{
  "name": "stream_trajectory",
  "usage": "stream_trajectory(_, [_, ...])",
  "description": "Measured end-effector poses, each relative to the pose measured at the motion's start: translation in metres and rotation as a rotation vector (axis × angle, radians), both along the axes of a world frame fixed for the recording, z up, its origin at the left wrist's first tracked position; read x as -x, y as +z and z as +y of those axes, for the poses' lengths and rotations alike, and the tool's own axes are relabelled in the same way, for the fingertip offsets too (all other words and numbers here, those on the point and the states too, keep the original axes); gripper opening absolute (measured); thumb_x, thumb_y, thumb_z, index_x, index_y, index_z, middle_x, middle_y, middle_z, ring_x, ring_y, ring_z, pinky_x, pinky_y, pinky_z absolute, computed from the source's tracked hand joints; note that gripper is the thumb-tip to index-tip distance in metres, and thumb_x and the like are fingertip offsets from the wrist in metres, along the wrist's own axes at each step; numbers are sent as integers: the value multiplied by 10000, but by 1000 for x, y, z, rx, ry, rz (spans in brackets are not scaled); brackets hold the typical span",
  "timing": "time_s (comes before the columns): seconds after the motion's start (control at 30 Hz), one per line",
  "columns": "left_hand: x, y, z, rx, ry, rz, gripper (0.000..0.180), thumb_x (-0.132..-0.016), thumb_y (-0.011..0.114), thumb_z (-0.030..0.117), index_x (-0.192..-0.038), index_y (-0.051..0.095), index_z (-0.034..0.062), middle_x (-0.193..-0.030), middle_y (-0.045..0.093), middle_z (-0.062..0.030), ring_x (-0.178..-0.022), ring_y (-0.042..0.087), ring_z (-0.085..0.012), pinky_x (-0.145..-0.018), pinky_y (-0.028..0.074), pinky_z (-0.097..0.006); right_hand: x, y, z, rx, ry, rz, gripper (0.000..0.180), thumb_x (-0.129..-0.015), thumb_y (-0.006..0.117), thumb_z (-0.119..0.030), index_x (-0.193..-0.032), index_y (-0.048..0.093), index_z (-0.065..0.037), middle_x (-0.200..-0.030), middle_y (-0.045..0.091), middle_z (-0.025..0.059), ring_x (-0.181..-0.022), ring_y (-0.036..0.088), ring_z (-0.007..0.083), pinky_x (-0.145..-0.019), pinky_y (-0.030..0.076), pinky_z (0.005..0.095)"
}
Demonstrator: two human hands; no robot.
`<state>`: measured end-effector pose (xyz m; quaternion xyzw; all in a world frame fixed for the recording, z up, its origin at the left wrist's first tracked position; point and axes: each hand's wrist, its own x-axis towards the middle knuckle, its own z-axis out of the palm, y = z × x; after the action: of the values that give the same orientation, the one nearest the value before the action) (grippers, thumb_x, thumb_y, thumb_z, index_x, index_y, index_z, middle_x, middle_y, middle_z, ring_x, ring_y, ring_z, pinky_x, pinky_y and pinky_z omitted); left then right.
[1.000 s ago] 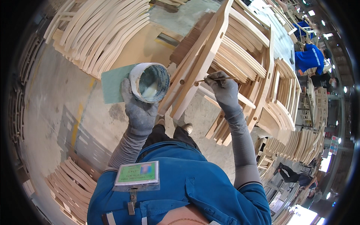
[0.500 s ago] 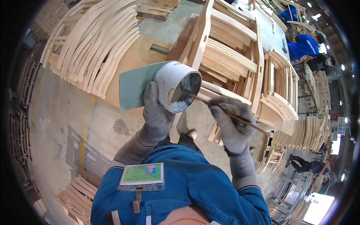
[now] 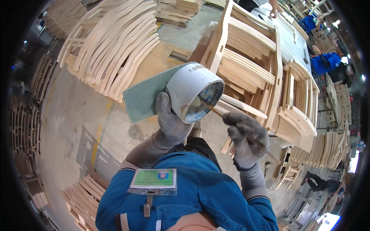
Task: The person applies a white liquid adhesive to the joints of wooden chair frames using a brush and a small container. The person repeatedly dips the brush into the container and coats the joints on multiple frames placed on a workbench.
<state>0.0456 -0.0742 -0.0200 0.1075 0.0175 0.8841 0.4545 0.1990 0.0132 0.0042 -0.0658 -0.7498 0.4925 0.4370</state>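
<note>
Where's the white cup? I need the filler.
In the head view, centre: the left hand holds the white cup tilted, beside the green sheet.

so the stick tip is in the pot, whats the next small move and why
Probably draw the thin stick back out, loaded, toward the wooden chair frame. The right hand has its tip inside the white pot, which the left hand tilts toward it, and the frame stands just behind.

Single head-worn fisheye view, looking steeply down from close above the wearer's blue-jacketed chest (image 3: 185, 200) and grey-gloved hands; pale wooden chair frames (image 3: 246, 57) and concrete floor (image 3: 77, 119) curve toward the rim.
</note>
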Motion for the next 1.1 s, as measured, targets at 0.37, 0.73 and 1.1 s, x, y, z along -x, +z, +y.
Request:
stream_trajectory(0.37, [2,5,28,115,98,18,803,-843,625,388,-1418,163,70,-1361,307,-170,-1240,390,-284,-1037,352,-409,-1,0,52,345,317,172,211,-818,626,14,-1027,598,2,-1076,593,275,-969,632,287,-794,537,317])
stream_trajectory(0.73, [3,-27,65,837,1083,1223,820,-796,658,314,-1378,166,12,-1273,386,-161,-1175,430,-231,-975,394,-343,26,-12,106,374,340,119,162,-843,610,-54,-949,507,13,-889,621,220,-830,654,295,-714,580,404])
stream_trajectory(1.1, [13,-59,48,998,1002,779,869,-747,692,26,-1383,102,-25,-1331,334,-184,-1226,402,-265,-1007,382,-338,133,-36,327,395,339,-426,144,-856,629,-105,-913,600,23,-866,642,95,-779,630,152,-713,545,266])
